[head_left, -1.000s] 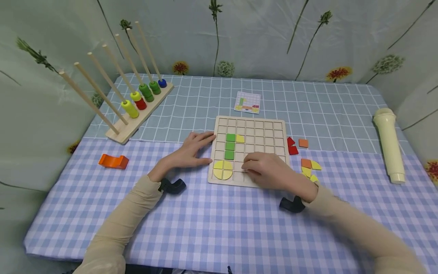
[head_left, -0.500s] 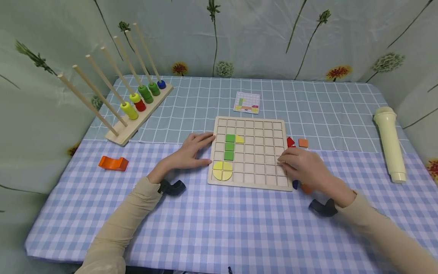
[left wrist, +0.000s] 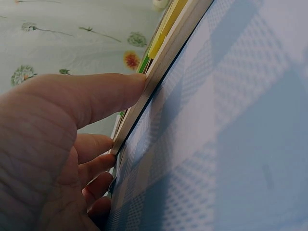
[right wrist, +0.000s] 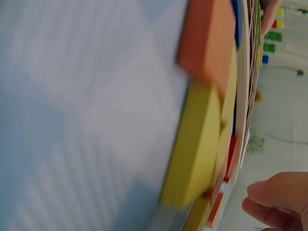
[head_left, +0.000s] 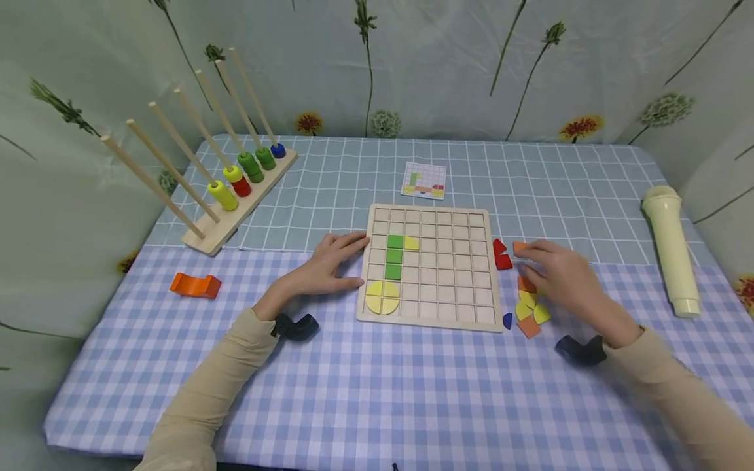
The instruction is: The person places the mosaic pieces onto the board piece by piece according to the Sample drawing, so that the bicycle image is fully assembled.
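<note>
The left hand (head_left: 323, 267) rests spread, thumb and fingertips touching the left edge of the wooden grid board (head_left: 436, 269); the left wrist view shows the thumb against the board's side (left wrist: 171, 45). On the board lie three green squares (head_left: 394, 256), a yellow quarter piece (head_left: 411, 243) beside the top one, and a yellow circle (head_left: 374, 304) of quarter pieces. Right of the board, the right hand (head_left: 564, 275) reaches over loose pieces, fingertips at an orange square (head_left: 519, 246). In the right wrist view nothing shows between the thumb and finger of that hand (right wrist: 284, 197).
Red pieces (head_left: 503, 261), a blue piece (head_left: 507, 320), yellow pieces (head_left: 540, 314) and orange squares (head_left: 529, 327) lie right of the board. A pattern card (head_left: 424, 180) lies behind it. A peg stand (head_left: 220, 229) and orange block (head_left: 196, 286) are left, a cream cylinder (head_left: 671, 252) far right.
The right hand has moved from over the board to the right, onto the loose pieces, and its fingers have spread a little. The left hand has stayed at the board's edge.
</note>
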`<state>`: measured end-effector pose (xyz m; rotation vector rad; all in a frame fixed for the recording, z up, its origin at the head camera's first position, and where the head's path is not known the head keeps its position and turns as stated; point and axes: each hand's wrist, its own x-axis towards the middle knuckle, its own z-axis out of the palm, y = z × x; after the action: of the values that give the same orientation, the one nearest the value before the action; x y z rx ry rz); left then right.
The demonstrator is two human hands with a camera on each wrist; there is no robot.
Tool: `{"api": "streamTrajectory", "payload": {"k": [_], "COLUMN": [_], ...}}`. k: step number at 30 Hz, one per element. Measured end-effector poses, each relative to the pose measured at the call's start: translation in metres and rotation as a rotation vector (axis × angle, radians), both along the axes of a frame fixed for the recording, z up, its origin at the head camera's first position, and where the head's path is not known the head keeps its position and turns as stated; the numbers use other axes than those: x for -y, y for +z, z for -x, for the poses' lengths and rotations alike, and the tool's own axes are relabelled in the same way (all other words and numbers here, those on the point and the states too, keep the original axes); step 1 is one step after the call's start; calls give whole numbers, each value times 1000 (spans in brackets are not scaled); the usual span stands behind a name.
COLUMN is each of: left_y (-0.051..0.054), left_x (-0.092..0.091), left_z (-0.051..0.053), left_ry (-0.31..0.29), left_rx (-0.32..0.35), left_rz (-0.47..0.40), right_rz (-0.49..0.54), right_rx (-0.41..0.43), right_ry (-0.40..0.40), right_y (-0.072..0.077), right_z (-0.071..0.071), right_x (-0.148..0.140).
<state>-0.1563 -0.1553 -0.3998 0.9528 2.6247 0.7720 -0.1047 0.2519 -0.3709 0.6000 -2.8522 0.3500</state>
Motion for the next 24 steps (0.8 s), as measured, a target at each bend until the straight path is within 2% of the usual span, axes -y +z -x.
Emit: {"api": "streamTrajectory", "payload": {"k": [9,18,24], "left_y": [-1,-1,-1], "left_x": [0,0,0], "left_z": [-1,-1,-1], "left_ry": [-4,-1,3], "left_rx": [-9,-26,-25], "left_rz": [-9,0,-3], "right_rz": [-32,-99,-92], "right_rx": [53,190,201], "right_ry": [-58,-131,-135], "right_y": [-1,-1,-1], "right_z": [14,22,26], "right_x": [-10,-8,-7]}}
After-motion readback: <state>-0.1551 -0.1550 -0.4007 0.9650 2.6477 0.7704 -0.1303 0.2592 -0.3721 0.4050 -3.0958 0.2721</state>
